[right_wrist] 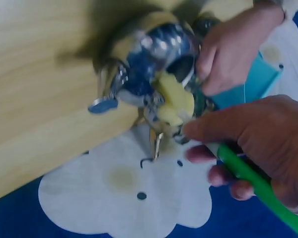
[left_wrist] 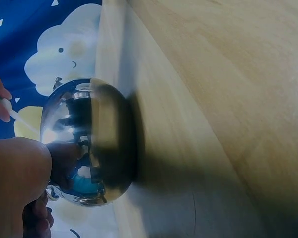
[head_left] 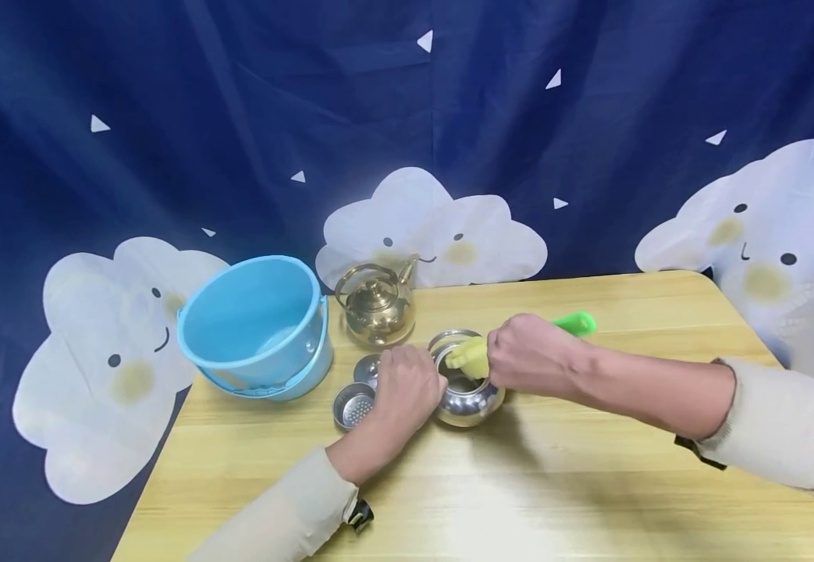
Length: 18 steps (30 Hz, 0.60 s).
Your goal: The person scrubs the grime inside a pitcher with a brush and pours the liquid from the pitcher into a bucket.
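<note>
A shiny silver kettle (head_left: 468,407) stands uncovered on the wooden table. At its left side my left hand (head_left: 407,382) grips the kettle, seemingly by the rim or handle; the exact hold is hidden behind the fingers. My right hand (head_left: 529,355) holds a sponge brush by its green handle (right_wrist: 248,176). The brush's yellow sponge head (right_wrist: 175,99) is at the kettle's mouth, partly inside it. Left of my left hand sit a small metal strainer (head_left: 354,406) with a perforated bottom and a round metal lid (head_left: 366,370), partly covered by the hand.
A gold-coloured kettle (head_left: 377,308) with its lid on stands behind, near the table's back edge. The light blue bucket (head_left: 255,364) is at the back left. A dark blue curtain (head_left: 407,101) with clouds hangs behind the table (head_left: 589,468).
</note>
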Each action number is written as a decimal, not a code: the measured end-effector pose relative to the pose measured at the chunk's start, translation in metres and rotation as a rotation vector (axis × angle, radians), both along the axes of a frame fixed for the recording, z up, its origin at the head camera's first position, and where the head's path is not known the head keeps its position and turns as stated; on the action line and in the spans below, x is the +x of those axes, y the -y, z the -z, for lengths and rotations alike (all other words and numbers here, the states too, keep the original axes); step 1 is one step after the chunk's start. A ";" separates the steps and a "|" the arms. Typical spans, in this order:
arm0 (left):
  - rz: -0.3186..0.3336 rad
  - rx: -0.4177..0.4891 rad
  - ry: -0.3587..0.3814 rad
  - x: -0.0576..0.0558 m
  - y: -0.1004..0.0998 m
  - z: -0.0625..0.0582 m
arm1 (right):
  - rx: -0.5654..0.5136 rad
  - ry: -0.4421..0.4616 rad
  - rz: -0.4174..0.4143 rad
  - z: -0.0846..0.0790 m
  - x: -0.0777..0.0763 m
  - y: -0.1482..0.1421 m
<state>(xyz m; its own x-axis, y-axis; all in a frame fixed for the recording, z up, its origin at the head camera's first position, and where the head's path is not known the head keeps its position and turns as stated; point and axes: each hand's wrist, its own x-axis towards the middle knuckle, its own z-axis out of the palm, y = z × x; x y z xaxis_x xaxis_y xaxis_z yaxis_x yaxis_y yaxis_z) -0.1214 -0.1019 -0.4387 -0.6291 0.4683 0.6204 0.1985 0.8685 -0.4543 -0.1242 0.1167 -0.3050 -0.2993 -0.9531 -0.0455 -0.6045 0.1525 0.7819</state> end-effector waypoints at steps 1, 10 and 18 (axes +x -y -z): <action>-0.002 0.000 0.005 0.001 0.000 0.000 | 0.005 0.022 -0.002 -0.002 -0.003 -0.001; -0.019 -0.012 0.027 0.001 -0.001 0.000 | 0.001 0.042 -0.028 -0.006 -0.016 -0.010; -0.042 -0.042 0.091 0.003 -0.002 0.000 | -0.052 0.054 -0.087 -0.002 -0.027 -0.019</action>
